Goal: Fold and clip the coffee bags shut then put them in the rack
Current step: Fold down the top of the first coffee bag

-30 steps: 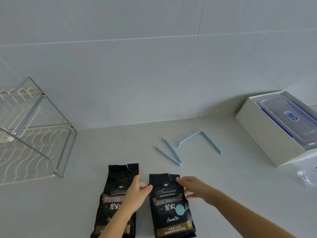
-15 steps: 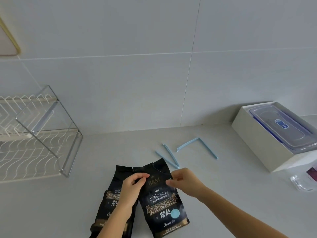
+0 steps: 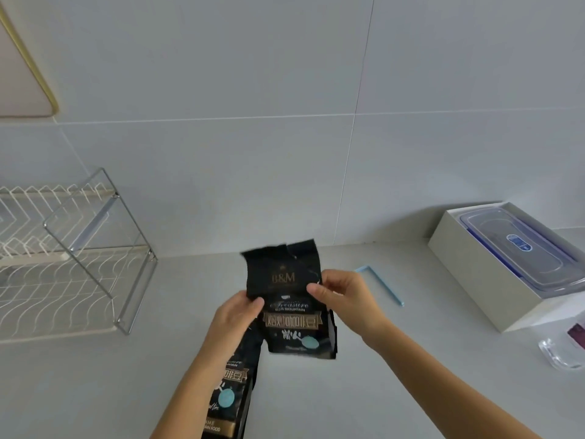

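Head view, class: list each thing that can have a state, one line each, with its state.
Held coffee bag: upright in both hands, top unfolded, unclipped.
Left hand: grips that bag's left edge.
Right hand: pinches its right edge.
Second coffee bag: lying on counter.
Blue clip: open, on counter.
Rack: no bag in it.
Container: lidded, inside open box.

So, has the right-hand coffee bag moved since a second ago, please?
Yes: the coffee bag is raised upright from the counter; the other bag lies flat.
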`<action>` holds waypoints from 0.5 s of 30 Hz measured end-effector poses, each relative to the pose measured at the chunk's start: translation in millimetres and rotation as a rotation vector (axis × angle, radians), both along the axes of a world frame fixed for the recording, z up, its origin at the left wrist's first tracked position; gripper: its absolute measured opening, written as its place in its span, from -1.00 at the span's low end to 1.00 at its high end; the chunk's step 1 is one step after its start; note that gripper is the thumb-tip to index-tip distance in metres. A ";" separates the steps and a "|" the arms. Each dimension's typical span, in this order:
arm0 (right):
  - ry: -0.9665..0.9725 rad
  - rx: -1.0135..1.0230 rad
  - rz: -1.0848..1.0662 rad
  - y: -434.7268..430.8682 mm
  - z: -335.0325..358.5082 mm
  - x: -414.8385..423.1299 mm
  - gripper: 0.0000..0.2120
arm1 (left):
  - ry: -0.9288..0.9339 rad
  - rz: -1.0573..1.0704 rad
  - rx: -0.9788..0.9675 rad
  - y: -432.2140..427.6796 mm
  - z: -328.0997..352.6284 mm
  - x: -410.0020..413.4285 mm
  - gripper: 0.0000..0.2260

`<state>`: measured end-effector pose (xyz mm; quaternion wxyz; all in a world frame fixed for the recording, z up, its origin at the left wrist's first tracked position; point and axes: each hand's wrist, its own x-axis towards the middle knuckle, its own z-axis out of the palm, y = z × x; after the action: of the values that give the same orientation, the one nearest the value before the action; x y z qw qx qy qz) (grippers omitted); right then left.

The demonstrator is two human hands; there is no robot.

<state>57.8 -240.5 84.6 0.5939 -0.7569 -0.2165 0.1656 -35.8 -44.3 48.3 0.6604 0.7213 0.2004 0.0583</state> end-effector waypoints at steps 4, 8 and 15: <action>0.057 -0.489 0.016 -4.7 -55.4 -3.4 -0.82 | 0.130 -0.118 0.083 -19.3 -31.9 -8.5 -0.92; 0.089 -0.282 -0.084 -22.5 -78.1 -9.6 -0.75 | 0.018 -0.147 0.043 -29.8 -42.8 -19.4 -0.92; 0.094 -0.291 -0.086 -26.7 -85.1 -19.0 -0.73 | -0.001 -0.041 0.147 -29.0 -50.7 -15.0 -0.93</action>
<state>38.8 -267.2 -0.5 0.4940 -0.8350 -0.1295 0.2049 -50.8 -73.3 -2.4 0.6069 0.7717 0.1803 0.0596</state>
